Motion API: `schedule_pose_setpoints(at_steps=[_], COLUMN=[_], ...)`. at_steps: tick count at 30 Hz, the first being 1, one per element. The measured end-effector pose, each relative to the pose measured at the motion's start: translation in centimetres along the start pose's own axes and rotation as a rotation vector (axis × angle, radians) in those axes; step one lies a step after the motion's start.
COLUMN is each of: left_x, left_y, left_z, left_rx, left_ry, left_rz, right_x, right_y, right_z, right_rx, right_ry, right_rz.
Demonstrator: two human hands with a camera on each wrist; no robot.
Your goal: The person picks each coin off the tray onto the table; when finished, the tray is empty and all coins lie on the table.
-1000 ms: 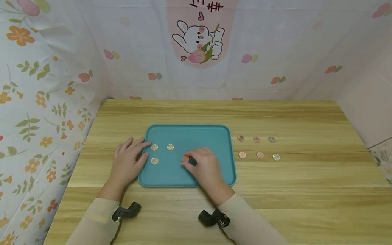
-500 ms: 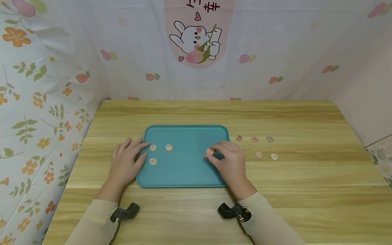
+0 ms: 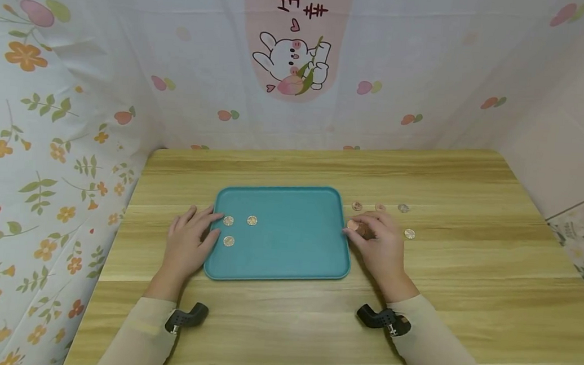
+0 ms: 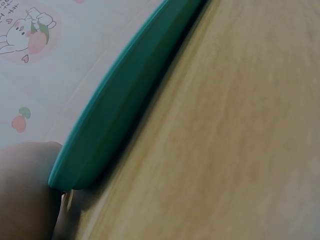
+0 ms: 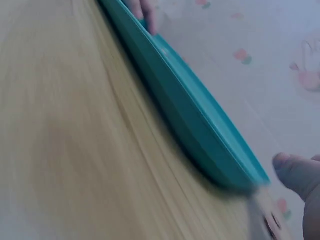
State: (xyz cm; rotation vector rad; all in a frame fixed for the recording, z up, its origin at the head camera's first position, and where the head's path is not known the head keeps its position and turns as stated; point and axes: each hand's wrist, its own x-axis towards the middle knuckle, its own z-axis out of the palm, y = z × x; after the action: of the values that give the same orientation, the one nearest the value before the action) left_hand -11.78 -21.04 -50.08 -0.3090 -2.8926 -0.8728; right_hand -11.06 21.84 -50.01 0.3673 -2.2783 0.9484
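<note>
My right hand [image 3: 381, 242] pinches a copper-coloured coin [image 3: 353, 224] between thumb and forefinger, just past the right rim of a teal tray [image 3: 281, 261]. In the right wrist view its thumb [image 5: 295, 172] shows beside the tray's corner, with the coin out of clear sight. My left hand [image 3: 188, 243] rests at the tray's left rim, fingers loosely spread, fingertips close to the gold coins. Three gold-toned coins lie at the tray's left: an upper-left coin [image 3: 229, 221], an upper-right coin [image 3: 252, 220] and a lower coin [image 3: 229, 241].
Right of the tray, a back row holds two copper-coloured coins, one coin [image 3: 357, 206] nearest the tray, and a silvery coin [image 3: 404, 208]. Another silvery coin [image 3: 409, 233] lies right of my hand. The wooden table [image 3: 271, 328] meets a printed curtain [image 3: 187, 84] at the back.
My right hand has moved right, from over the tray's middle to beyond its right rim, with the copper-coloured coin still pinched. The left hand stays at the left rim.
</note>
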Motion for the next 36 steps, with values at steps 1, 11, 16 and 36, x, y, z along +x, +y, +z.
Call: schedule_pose_setpoints(at_steps=[1,11,16,36], left_x=[0.0,0.0,0.0,-0.1], left_y=[0.0,0.2,0.2,-0.2], left_z=[0.0,0.0,0.0,0.1], left_rx=[0.002,0.001,-0.002,-0.004], left_ry=[0.000,0.001,-0.009,-0.006], left_rz=[0.001,0.005,-0.001,0.005], right_x=[-0.1,-0.7,-0.9,-1.4], right_y=[0.4,4.2,6.0,10.1], right_z=[-0.4,-5.0,-7.0,-12.4], right_rx=[-0.008,-0.137,-0.189,-0.288], right_ry=[0.012,0.050,0.046,-0.008], right_rz=[0.015,0.202,0.281,0.424])
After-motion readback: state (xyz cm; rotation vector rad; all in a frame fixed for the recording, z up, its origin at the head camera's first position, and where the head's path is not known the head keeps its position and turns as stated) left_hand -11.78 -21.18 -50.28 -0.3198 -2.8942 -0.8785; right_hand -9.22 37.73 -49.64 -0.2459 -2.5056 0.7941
